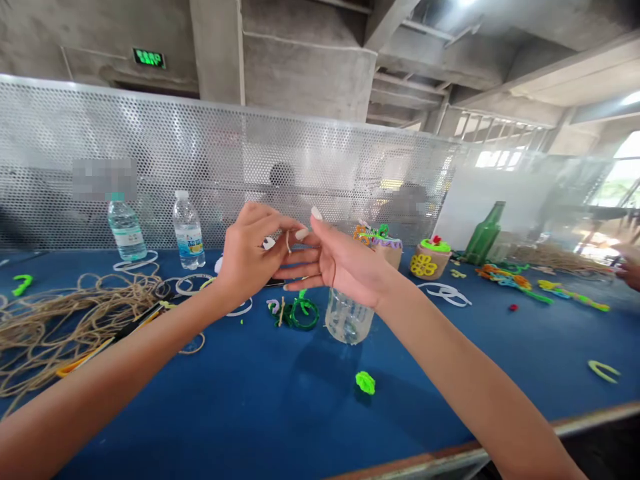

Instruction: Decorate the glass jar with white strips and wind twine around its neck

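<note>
Both hands are raised over the blue table, close together in the middle of the view. My left hand has its fingers pinched around a short piece of pale string. My right hand has its fingers spread, palm turned inward, its fingertips near the left hand and nothing plainly held. Below my right hand stands a clear plastic container, its top hidden by the hand. Dark green pipe cleaners lie left of it, and a bright green fuzzy piece lies nearer the front edge.
Tangled twine covers the left side, beside two water bottles. Decorated pots, a green glass bottle and colored pipe cleaners are at the right. A perforated metal screen stands behind. Another person's hand shows at the right edge.
</note>
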`<state>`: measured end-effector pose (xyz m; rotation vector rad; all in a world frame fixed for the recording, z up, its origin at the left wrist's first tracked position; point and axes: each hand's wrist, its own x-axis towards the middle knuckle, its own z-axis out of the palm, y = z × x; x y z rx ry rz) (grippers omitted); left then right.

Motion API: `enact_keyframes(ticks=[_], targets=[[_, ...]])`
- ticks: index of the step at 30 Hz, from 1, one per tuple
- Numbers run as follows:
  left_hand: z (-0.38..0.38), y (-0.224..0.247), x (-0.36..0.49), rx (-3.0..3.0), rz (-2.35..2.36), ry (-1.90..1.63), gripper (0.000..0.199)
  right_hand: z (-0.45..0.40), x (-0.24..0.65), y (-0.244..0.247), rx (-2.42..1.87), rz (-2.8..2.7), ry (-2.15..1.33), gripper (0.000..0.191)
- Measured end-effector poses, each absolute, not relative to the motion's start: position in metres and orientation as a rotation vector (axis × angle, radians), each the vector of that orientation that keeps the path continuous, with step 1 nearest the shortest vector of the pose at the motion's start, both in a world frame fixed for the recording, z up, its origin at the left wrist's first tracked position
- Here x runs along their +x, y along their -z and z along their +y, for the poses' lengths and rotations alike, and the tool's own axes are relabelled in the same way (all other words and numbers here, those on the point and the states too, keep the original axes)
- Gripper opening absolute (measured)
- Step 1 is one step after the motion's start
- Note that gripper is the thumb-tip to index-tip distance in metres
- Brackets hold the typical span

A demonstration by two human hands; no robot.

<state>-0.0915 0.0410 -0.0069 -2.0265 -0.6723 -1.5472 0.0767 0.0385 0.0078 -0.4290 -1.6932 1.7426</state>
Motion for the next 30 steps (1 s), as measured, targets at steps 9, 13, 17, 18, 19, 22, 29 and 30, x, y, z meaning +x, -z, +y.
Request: enact_keyframes(ticks=[9, 13, 17, 18, 19, 22, 29, 30], targets=[[0.043, 0.015, -0.088, -1.895, -0.635, 1.385, 0.024, 0.05, 0.074, 0.003, -0.576, -1.856, -0.89, 0.028], [0.039, 0.012, -0.085, -1.931, -0.657, 1.386, 0.043, 0.045, 0.071, 0.0, -0.64, -1.855, -0.717, 0.035], [0.033, 0.009, -0.084, -2.011, -0.677, 1.396, 0.053, 0.056, 0.09, -0.014, -0.636, -1.608, -0.823, 0.022], [0.031, 0.009, -0.084, -2.014, -0.676, 1.376, 0.049, 0.06, 0.097, -0.017, -0.628, -1.549, -0.826, 0.018], [0.03, 0.009, -0.084, -2.012, -0.672, 1.352, 0.045, 0.064, 0.102, -0.02, -0.609, -1.529, -0.853, 0.014], [0.03, 0.008, -0.082, -1.973, -0.62, 1.263, 0.04, 0.068, 0.103, -0.018, -0.506, -1.629, -1.071, 0.014], [0.044, -0.023, -0.05, -1.907, -0.519, 1.599, 0.042, 0.026, 0.077, -0.015, -0.23, -1.746, -1.545, 0.036], [0.045, -0.03, -0.044, -1.99, -0.556, 1.686, 0.047, 0.021, 0.08, -0.02, -0.245, -1.745, -1.501, 0.047]])
